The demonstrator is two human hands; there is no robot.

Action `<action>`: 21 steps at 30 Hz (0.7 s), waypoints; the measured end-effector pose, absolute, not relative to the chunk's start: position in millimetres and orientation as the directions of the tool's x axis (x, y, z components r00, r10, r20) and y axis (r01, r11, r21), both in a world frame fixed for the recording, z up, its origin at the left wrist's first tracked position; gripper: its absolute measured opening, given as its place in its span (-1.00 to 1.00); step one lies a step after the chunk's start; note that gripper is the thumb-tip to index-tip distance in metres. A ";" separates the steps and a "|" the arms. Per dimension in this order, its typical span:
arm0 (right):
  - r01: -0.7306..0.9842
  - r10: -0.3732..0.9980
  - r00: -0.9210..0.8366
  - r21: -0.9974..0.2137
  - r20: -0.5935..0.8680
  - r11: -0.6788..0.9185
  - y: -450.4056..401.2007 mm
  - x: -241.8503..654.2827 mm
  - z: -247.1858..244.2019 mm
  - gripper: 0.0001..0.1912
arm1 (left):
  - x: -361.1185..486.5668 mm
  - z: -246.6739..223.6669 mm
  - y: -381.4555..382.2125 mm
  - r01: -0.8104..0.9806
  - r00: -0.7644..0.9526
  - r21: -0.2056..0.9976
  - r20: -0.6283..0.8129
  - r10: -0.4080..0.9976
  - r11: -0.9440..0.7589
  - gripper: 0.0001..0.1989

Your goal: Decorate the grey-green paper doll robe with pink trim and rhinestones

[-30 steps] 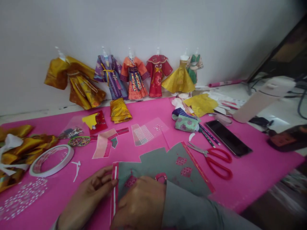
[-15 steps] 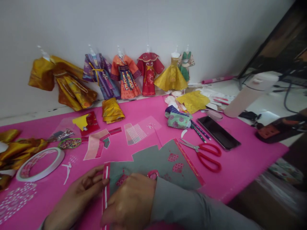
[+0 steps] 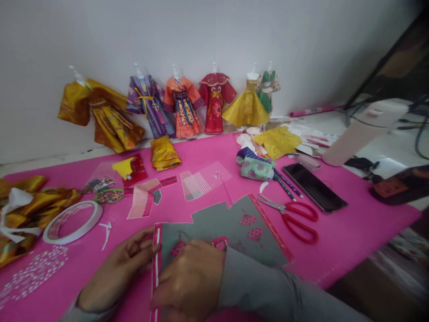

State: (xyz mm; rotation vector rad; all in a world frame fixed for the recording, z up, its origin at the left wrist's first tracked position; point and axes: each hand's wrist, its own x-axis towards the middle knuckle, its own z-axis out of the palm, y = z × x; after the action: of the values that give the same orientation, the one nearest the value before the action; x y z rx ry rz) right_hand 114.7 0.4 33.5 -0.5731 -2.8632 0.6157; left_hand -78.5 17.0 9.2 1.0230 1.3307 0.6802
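Observation:
A grey-green piece of fabric (image 3: pixel 208 223) with pink printed motifs and red borders lies flat on the pink table cover. Along its left red border runs a narrow white strip of tape (image 3: pixel 157 257). My left hand (image 3: pixel 124 266) is at that border, thumb and curled fingers closed on the fabric's edge. Across the fabric lies my right hand (image 3: pixel 191 277), back up and fingers curled, its knuckles low against the left border and strip. Whatever is under its fingertips is hidden. A pink ornament (image 3: pixel 220 243) on the fabric shows just beyond my right wrist.
Red-handled scissors (image 3: pixel 295 217), pencils (image 3: pixel 288 185) and a phone (image 3: pixel 315 187) lie to the right. A tape roll (image 3: pixel 97 214), gold fabric (image 3: pixel 30 223) and loose gems (image 3: pixel 36 270) are on the left. Several small dressed mannequins (image 3: pixel 214 107) stand along the wall, a bottle (image 3: pixel 358 138) at the right.
The whole scene has shifted right in view, as the camera turned slightly left. Both hands keep nearly the same places on the fabric.

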 end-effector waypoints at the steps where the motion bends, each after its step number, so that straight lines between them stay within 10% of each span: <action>1: 0.329 0.397 -0.914 -0.420 0.082 0.846 0.4 115.1 33.5 -0.80 | -77.9 9.5 16.5 0.143 0.156 0.889 -0.454 0.877 0.435 -0.48; 21: 0.479 0.682 -0.657 -0.521 0.321 0.707 5.6 123.2 15.6 -0.79 | -76.9 16.0 3.4 0.044 0.307 0.882 -0.459 0.834 0.469 -0.43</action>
State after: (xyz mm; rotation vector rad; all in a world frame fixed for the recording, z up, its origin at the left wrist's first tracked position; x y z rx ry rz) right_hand 123.2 5.6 15.6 -0.8885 -2.4125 0.5419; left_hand -76.9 3.4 16.0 0.9574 1.1501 0.6444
